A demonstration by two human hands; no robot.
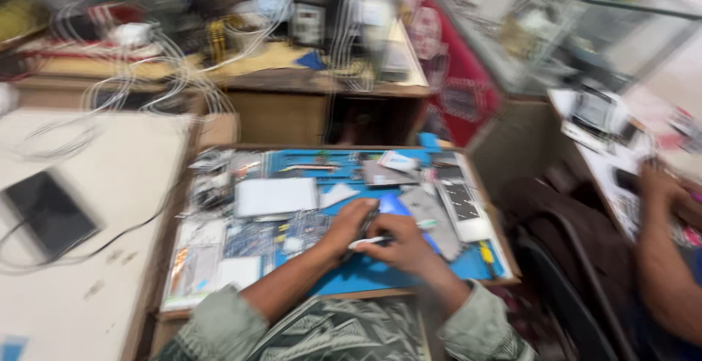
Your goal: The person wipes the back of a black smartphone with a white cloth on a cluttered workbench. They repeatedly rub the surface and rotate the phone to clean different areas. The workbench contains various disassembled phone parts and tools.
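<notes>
The frame is motion-blurred. Both my hands meet over a blue work mat (pixel 365 273) on a small wooden table. My left hand (pixel 349 223) is curled around a dark slim tool that angles up and to the right. My right hand (pixel 401 245) pinches a thin white tool (pixel 368 242) that points left, beside a small blue part (pixel 393 204). A grey flat phone part (pixel 431 215) lies just right of my hands. My forearms come out of rolled pale green sleeves.
A white slab (pixel 276 196), small parts and packets cover the mat's left side; a white phone (pixel 462 206) lies at its right. A dark tablet (pixel 48 213) with cables rests on the left table. Another person's hand (pixel 662 189) works at the right. A cluttered bench and glass case stand behind.
</notes>
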